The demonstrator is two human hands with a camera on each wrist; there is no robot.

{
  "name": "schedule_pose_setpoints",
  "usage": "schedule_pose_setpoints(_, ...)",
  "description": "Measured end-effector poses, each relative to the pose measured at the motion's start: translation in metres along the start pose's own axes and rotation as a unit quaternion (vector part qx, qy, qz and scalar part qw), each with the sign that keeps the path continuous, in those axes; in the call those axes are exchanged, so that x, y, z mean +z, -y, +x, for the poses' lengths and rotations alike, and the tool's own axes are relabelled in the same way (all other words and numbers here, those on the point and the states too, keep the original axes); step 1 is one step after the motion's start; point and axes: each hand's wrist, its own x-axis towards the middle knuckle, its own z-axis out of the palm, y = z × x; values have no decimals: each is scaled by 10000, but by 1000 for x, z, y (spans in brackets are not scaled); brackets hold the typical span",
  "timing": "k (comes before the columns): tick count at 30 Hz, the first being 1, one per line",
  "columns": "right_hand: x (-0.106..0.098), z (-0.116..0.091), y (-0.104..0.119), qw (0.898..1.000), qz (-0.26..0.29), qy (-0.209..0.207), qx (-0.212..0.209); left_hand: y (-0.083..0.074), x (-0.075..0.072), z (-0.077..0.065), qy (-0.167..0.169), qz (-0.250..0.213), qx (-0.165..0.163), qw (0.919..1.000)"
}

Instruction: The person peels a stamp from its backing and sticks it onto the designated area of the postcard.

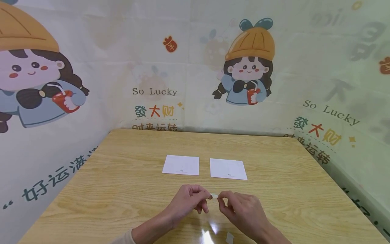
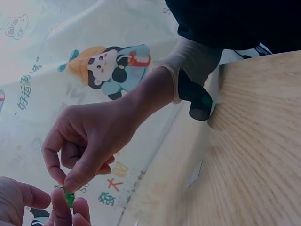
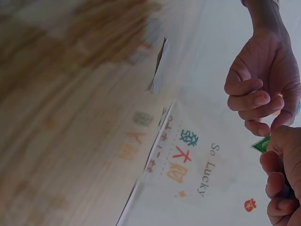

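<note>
My left hand (image 1: 190,200) and right hand (image 1: 243,210) meet above the near part of the table. Between them is a small sticker (image 1: 214,196), pale on the face turned up in the head view. Its other face looks green (image 3: 261,144) in the right wrist view, and a bit of green also shows in the left wrist view. Each hand pinches one end of it between thumb and forefinger. Fingertips hide much of the sticker, so its print cannot be read. Below the right hand, a small pale scrap (image 1: 230,238) lies on the table.
Two white cards (image 1: 181,165) (image 1: 228,168) lie side by side on the wooden table (image 1: 137,145), beyond the hands. A printed cloth (image 1: 195,67) hangs behind and beside the table. Light glares off the tabletop between the forearms.
</note>
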Motion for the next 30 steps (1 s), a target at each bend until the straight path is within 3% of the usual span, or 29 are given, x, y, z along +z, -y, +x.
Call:
schedule_pose_setpoints(7, 0, -5, -7, 9945, 517, 190, 889, -2, 0, 3, -54, 350, 323, 9989)
schedule_pose_setpoints(11, -4, -8, -10, 9753, 1196, 430, 1806, -3, 1, 6, -225, 991, 570, 9932)
schedule_pose_setpoints(16, -10, -7, -16, 9264, 1945, 820, 3117, -2, 0, 13, -374, 1736, 906, 9799)
schedule_pose_setpoints(24, -11, -9, -35, 8239, 2619, 1411, 4824, 1, -2, 33, -369, 2463, 1299, 9597)
schedule_pose_setpoints(27, -9, -12, -42, 7984, 2694, 1518, 5166, 3, -3, 39, -483, 2680, 1384, 9522)
schedule_pose_setpoints(30, -7, -16, -48, 7819, 2733, 1573, 5377, 6, -3, 45, -590, 2852, 1472, 9453)
